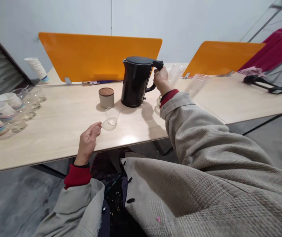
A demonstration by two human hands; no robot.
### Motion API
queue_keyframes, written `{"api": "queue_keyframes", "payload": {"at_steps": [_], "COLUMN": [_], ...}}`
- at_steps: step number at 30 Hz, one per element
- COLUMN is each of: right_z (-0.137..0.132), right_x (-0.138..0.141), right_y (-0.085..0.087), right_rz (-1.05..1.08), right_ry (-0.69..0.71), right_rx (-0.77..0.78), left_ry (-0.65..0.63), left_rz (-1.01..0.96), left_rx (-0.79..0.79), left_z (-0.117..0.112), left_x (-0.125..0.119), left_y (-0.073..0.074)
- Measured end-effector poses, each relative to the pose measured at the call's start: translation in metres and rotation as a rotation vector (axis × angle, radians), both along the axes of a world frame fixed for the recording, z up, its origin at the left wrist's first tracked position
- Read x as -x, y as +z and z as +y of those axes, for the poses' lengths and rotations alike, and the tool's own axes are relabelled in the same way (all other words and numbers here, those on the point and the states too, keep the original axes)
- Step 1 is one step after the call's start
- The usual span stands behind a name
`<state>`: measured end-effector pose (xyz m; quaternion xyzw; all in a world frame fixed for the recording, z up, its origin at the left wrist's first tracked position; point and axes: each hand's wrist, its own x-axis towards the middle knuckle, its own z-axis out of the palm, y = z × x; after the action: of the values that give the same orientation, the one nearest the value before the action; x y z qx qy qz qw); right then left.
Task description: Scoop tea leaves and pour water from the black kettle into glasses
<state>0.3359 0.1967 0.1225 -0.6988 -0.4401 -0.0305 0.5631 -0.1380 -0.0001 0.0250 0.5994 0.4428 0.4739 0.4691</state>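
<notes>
The left hand [88, 142] lies open, fingers loosely curled, at the table edge, just beside a clear plastic cup [112, 116] holding a shallow layer of liquid. The right hand [161, 80] appears closed on the handle of a black electric kettle [136, 82], which stands lidded on the tabletop [64, 131], beside a wood-lidded canister [106, 97]. Farther left stand glasses [33, 102] and striped cups [0, 111].

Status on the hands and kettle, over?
Right hand gripping black kettle by its handle. Left hand open at table edge, near small clear glass. Wood-lidded canister beside kettle.
</notes>
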Motion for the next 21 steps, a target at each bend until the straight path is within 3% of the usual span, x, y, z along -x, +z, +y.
{"api": "queue_keyframes", "payload": {"at_steps": [3,6,8,10,13,15,18,21], "right_z": [-0.026,-0.066,-0.096,-0.123,-0.151,-0.160,-0.166,-0.167], "right_x": [0.013,0.035,0.060,0.094,0.149,0.178,0.203,0.211], "right_y": [0.014,0.010,-0.009,-0.040,-0.090,-0.114,-0.129,-0.128], "right_rz": [0.107,-0.057,-0.157,-0.160,0.026,0.140,0.183,0.133], "right_ry": [-0.133,-0.121,-0.018,0.189,0.574,0.737,0.787,0.813], "right_rx": [0.162,0.048,-0.017,-0.010,0.107,0.202,0.265,0.284], "left_ry": [0.017,0.018,0.003,-0.027,-0.093,-0.124,-0.162,-0.191], "left_rz": [0.012,0.004,-0.001,0.009,0.057,0.109,0.164,0.180], "left_rx": [-0.026,-0.051,-0.063,-0.075,-0.084,-0.098,-0.134,-0.165], "left_z": [0.008,0.019,0.028,0.039,0.052,0.057,0.059,0.059], "left_x": [-0.002,-0.007,-0.012,-0.018,-0.024,-0.026,-0.026,-0.024], "left_y": [-0.006,-0.011,-0.014,-0.017,-0.022,-0.024,-0.026,-0.028]}}
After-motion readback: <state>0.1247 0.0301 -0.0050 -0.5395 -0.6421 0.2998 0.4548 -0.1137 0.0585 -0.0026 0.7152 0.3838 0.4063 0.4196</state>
